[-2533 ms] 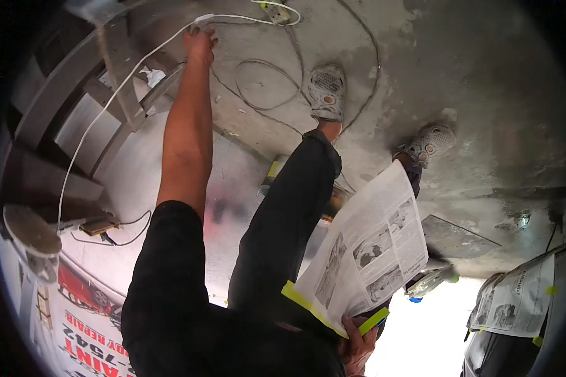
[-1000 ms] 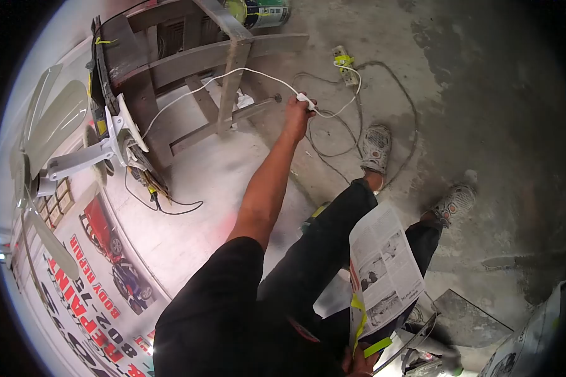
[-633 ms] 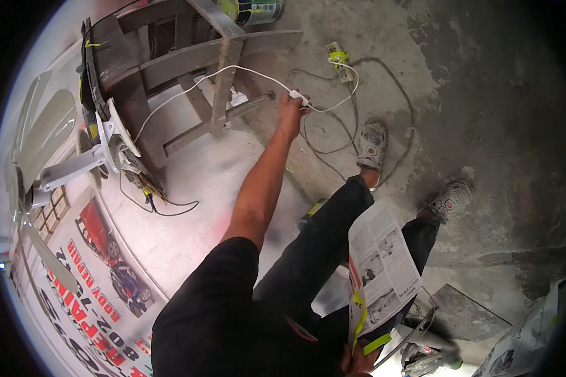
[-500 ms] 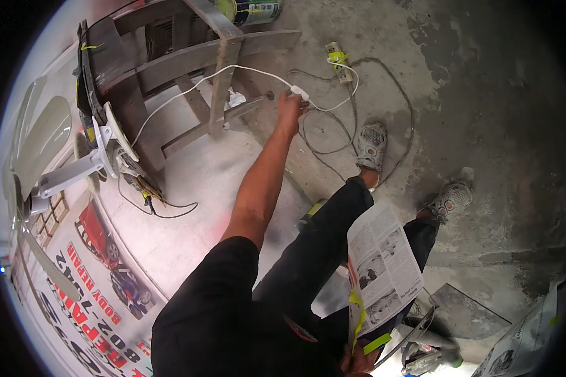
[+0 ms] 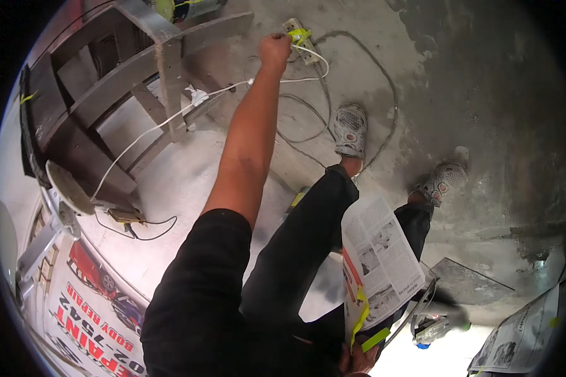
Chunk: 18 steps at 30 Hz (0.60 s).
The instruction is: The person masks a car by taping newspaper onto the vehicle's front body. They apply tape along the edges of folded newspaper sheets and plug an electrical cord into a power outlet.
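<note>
My left hand (image 5: 275, 51) reaches far forward, its fingers closed at the white plug (image 5: 293, 38) of a white cord (image 5: 314, 51). Partly hidden by the fingers, the plug sits at a power strip (image 5: 302, 43) wrapped with yellow-green tape (image 5: 300, 34). The cord's small white inline switch (image 5: 251, 81) hangs loose beside my forearm. Low in the view, my right hand (image 5: 360, 360) is closed on a newspaper sheet (image 5: 382, 257) with yellow-green tape strips (image 5: 360, 314) along its edge. The sheet lies over my legs.
A grey wooden frame (image 5: 163, 63) stands left, the white cord running across it. A grey cable (image 5: 393, 94) loops around my left shoe (image 5: 350, 130). A pedestal fan (image 5: 60, 217) and a printed banner (image 5: 97, 314) are at lower left. A dark flat panel (image 5: 471, 281) lies right.
My left hand has let go of the cord's inline switch and moved forward to the plug at the power strip. My right hand still holds the newspaper. The view has shifted.
</note>
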Available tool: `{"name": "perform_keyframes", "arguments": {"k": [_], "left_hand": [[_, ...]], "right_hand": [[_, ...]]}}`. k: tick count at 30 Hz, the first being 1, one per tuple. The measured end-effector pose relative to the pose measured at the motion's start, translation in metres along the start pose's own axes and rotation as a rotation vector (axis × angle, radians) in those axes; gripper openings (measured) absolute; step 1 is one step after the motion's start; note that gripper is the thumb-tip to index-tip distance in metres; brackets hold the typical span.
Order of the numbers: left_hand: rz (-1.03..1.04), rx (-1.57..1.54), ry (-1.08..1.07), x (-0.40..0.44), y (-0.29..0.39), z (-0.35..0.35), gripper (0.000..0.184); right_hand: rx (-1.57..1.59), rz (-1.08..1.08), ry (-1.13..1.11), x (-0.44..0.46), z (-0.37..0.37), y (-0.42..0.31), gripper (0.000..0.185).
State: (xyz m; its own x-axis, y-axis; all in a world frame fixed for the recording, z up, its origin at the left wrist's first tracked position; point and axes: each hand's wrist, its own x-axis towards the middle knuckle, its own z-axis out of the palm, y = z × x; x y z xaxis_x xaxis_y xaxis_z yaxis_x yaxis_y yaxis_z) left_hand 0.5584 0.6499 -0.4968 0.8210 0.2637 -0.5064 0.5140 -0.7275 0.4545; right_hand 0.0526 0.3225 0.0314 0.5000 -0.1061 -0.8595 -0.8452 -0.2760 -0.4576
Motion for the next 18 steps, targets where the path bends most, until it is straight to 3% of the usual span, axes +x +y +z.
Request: {"name": "perform_keyframes", "arguments": {"k": [4, 6, 10, 15, 18], "left_hand": [[-0.09, 0.083, 0.041, 0.009, 0.004, 0.008, 0.015], [-0.115, 0.037, 0.064, 0.005, 0.011, 0.009, 0.013], [-0.025, 0.224, 0.069, 0.008, 0.01, 0.009, 0.012], [0.058, 0.223, -0.085, 0.008, 0.009, -0.006, 0.022], [-0.003, -0.252, -0.122, -0.038, 0.022, -0.015, 0.029]], "right_hand": [[0.031, 0.025, 0.068, 0.007, 0.008, -0.013, 0.034], [0.058, 0.156, 0.032, 0.011, 0.007, -0.021, 0.037], [0.21, 0.375, 0.02, 0.019, 0.008, -0.036, 0.044], [0.05, 0.073, 0.06, 0.043, 0.011, -0.044, 0.051], [0.109, 0.084, 0.088, 0.045, 0.009, -0.045, 0.049]]}}
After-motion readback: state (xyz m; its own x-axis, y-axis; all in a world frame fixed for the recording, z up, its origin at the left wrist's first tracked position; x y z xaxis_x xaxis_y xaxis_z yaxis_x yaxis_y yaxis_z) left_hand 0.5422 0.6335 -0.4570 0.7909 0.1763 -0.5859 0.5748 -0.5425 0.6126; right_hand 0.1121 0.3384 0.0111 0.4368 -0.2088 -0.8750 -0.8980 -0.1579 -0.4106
